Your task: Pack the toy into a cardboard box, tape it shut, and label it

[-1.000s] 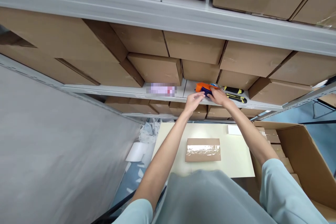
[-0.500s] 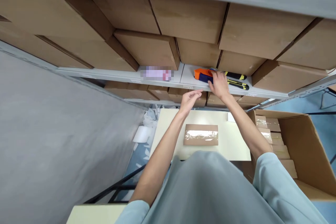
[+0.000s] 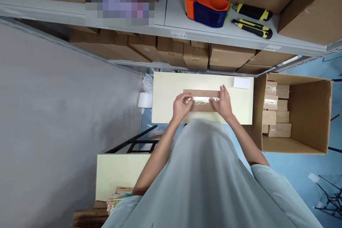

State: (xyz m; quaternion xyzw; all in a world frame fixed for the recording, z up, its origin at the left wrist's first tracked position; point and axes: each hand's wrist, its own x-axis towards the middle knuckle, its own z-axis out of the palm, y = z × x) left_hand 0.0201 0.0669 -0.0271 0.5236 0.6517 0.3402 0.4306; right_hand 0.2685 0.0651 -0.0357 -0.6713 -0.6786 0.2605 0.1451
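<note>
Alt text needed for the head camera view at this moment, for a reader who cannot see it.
Seen from above, a person's left hand and right hand press on the ends of a small taped cardboard box lying on a pale table. On the shelf above sit an orange and blue tape dispenser and two utility knives; an open carton of similar boxes stands at right.

The person wears a pale, light blue-grey top of plain, smooth fabric with no print or marking visible. It fills the near middle of the view. The 2 short sleeves end above the elbows, leaving both forearms bare. The left hand [image 3: 181, 107] and the right hand [image 3: 223, 103] are bare too: no gloves, watch or rings can be seen.
</note>
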